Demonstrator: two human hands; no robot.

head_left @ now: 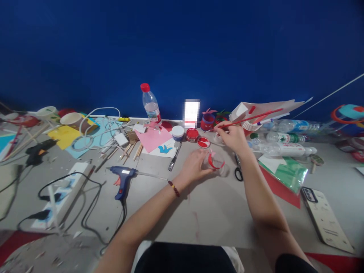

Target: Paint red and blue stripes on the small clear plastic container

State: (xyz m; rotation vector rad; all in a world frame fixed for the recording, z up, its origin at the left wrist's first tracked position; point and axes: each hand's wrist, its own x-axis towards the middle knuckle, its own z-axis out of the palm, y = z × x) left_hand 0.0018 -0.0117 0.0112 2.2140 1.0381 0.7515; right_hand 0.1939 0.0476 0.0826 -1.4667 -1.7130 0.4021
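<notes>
My left hand (196, 165), a beaded bracelet on its wrist, is closed around a clear plastic cup-like piece (216, 160) with red paint along its rim. In my right hand (233, 137) is a long red paintbrush (256, 116), its bristle end pointing left towards the paint jars. An open jar of red paint (192, 134) stands just beyond, and its paint-smeared lid (203, 142) lies in front of it. To the left of that is a white-lidded jar (178, 132). A small clear container (218, 138) is partly hidden behind my right hand.
On the left lie a blue glue gun (124, 178), its cord and a power strip (65, 193). A red-capped bottle (151, 104) stands at the back. Right of my arm are scissors (238, 168), plastic bottles (290, 149), green paper (286, 170) and a phone (327, 220).
</notes>
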